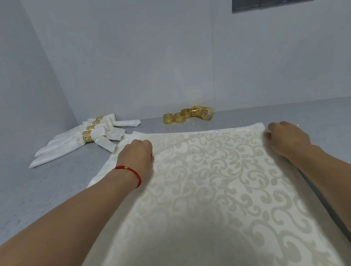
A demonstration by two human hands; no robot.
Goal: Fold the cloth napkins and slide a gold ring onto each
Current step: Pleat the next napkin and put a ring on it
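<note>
Cream damask napkin [209, 184] lies flat on the grey surface [23, 195]. Left hand [136, 157] and right hand [287, 139] are each curled over a far corner of the napkin, apparently pinching its edge, probably to square it for the first fold. Beyond the napkin: loose gold rings [187, 114]. Left of the napkin: finished ringed napkins [78, 140], parked clear of the work.

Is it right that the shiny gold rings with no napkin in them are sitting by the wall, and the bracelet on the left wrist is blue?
Not quite. The head view shows the loose gold filigree rings by the wall, but the thin cord bracelet on the left wrist is red, not blue.
</note>
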